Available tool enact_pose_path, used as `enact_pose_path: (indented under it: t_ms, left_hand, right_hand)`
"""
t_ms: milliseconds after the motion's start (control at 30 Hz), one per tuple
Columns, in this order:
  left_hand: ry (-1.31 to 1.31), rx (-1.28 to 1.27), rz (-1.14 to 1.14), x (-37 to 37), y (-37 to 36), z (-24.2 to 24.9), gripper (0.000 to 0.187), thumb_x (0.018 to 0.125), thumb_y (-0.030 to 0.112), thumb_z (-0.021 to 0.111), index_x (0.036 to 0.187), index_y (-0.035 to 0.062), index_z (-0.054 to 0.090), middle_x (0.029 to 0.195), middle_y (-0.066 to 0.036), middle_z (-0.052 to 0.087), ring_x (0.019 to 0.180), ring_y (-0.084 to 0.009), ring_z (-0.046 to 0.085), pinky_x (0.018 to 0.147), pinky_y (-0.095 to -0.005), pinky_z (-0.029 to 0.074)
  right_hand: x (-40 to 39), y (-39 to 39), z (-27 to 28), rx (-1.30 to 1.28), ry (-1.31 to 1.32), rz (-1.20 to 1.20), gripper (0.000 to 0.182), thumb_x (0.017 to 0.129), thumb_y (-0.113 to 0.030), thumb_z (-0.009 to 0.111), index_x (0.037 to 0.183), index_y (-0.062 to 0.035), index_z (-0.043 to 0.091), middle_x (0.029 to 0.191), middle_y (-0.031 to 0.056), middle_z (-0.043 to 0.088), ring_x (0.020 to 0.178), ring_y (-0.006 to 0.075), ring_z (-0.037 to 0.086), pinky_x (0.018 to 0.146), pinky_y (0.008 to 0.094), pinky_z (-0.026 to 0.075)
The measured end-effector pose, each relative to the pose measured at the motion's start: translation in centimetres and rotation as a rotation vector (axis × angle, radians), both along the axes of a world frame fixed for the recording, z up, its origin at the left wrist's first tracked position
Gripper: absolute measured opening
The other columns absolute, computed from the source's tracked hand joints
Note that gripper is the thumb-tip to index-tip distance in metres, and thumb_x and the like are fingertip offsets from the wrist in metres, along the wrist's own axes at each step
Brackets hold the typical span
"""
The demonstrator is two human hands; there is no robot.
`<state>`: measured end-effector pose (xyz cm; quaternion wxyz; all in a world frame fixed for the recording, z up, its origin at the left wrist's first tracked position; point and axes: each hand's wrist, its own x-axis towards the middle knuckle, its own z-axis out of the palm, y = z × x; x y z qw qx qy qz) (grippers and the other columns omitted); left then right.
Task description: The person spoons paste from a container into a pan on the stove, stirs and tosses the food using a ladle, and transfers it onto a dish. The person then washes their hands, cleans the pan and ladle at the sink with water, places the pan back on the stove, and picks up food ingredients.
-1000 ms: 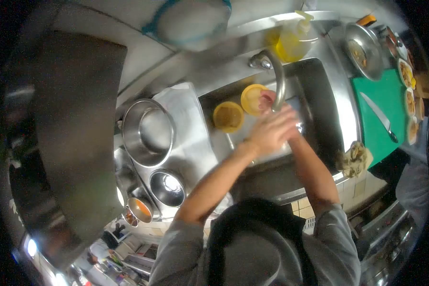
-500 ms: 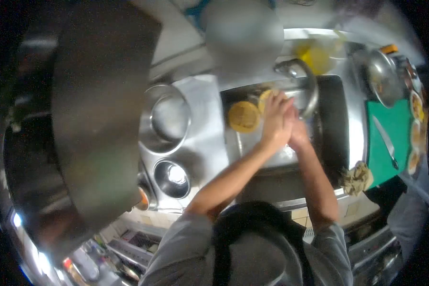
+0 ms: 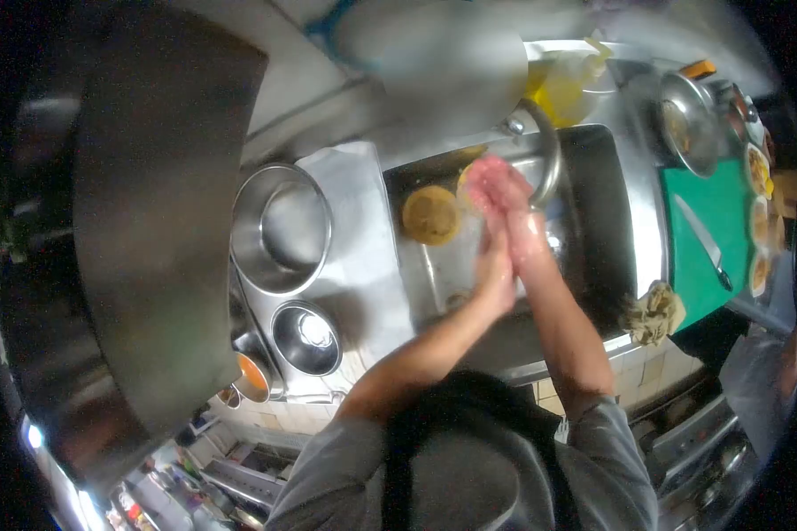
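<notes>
Both hands are pressed against each other above the sink point(image 3: 595, 146), wet and somewhat blurred. My right hand point(image 3: 509, 199) has its palm turned up, fingers stretched toward the far side. My left hand point(image 3: 496, 270) lies along its near left side, its fingers partly hidden against the other palm. No object shows between them. Just left of the fingertips, a round yellowish thing point(image 3: 430, 215) with a brownish middle sits in the sink, and a second one is partly covered by my right hand. The curved metal faucet point(image 3: 551, 159) arches close to the right fingers.
Left of the sink stand a large steel pot point(image 3: 282, 228) and a small steel bowl point(image 3: 305, 338). Behind is a yellow soap bottle point(image 3: 568, 88). To the right are a crumpled cloth point(image 3: 653, 314), a green cutting board point(image 3: 701, 265) with a knife point(image 3: 702, 237), and a metal bowl point(image 3: 689, 124).
My right hand has turned palm up, and my left hand has slid from over it down toward its wrist. The whole view has shifted slightly.
</notes>
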<state>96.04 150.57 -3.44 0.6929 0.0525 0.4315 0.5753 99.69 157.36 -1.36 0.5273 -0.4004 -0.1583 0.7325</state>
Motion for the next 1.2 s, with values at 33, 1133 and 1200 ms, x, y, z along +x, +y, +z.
enact_pose_path:
  t_ms: [33, 1133, 1200]
  left_hand:
    - [0.001, 0.002, 0.009, -0.1, 0.1, -0.1, 0.075, 0.098, 0.060, 0.049, 0.152, 0.0110, 0.030, 0.149, -0.010, 0.041, 0.139, -0.0247, 0.037, 0.114, -0.0376, 0.032]
    - [1.408, -0.745, 0.379, -24.3, -44.0, 8.7, 0.018, 0.096, 0.011, 0.061, 0.111, 0.0048, 0.070, 0.096, -0.012, 0.075, 0.091, -0.0199, 0.071, 0.082, -0.0324, 0.055]
    - [1.287, -0.902, 0.417, -23.3, -51.8, 5.5, 0.020, 0.096, 0.014, 0.063, 0.112, 0.0059, 0.070, 0.093, -0.011, 0.076, 0.089, -0.0200, 0.072, 0.081, -0.0326, 0.055]
  right_hand:
    - [-0.2, 0.2, 0.4, 0.003, 0.144, -0.094, 0.042, 0.096, -0.021, 0.062, 0.131, 0.0001, 0.052, 0.124, 0.0153, 0.062, 0.114, 0.0250, 0.061, 0.099, 0.0348, 0.050]
    - [1.0, -4.7, -9.9, 0.074, -0.268, 0.613, 0.044, 0.098, -0.029, 0.063, 0.134, -0.0048, 0.054, 0.115, 0.0079, 0.063, 0.097, 0.0172, 0.062, 0.084, 0.0333, 0.052]
    - [0.5, -8.2, -9.5, 0.145, -0.422, 0.885, 0.045, 0.100, -0.030, 0.061, 0.137, -0.0069, 0.053, 0.122, 0.0076, 0.061, 0.100, 0.0161, 0.061, 0.083, 0.0324, 0.051]
